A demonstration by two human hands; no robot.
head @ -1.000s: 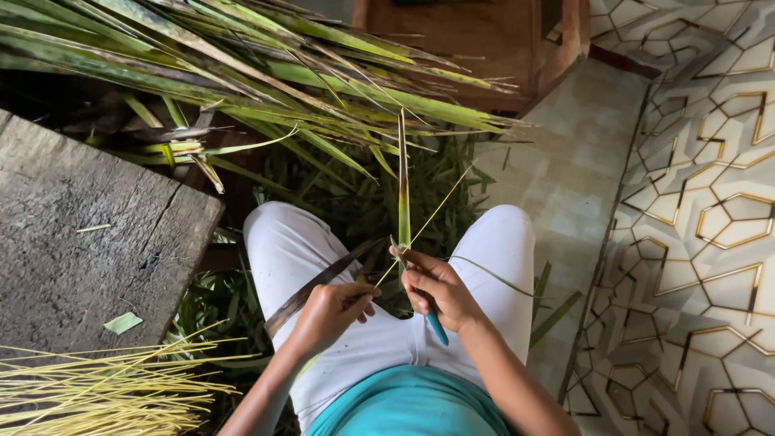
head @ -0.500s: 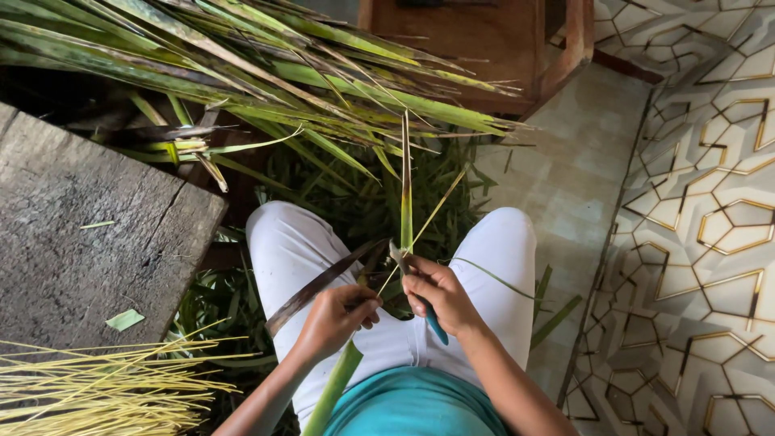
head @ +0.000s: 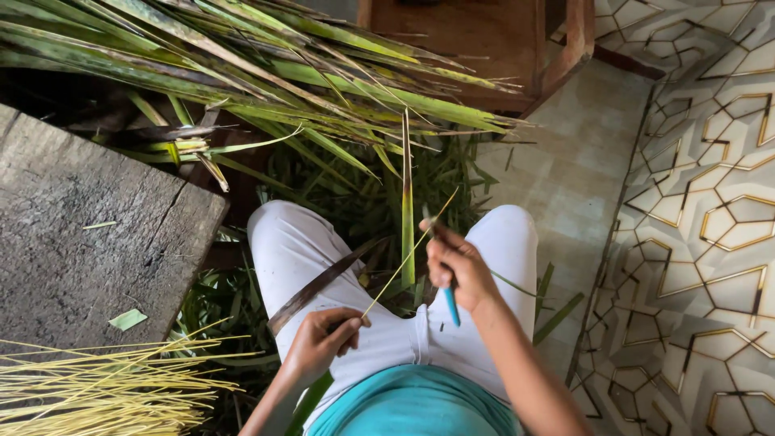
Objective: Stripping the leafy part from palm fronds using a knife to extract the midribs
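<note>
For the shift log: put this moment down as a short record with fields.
left hand: pinches the near end of a thin yellow midrib
right hand: holds a blue-handled knife against the midrib
green leaf strip: upright between the knees
pile of palm leaves: ahead
stripped midribs: bundle at lower left
wooden block: left

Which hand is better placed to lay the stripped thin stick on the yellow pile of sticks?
Probably the left hand. It already pinches the thin stick at its lower end, and the yellow pile lies on its side. The right hand holds a blue-handled knife, farther away.
</note>
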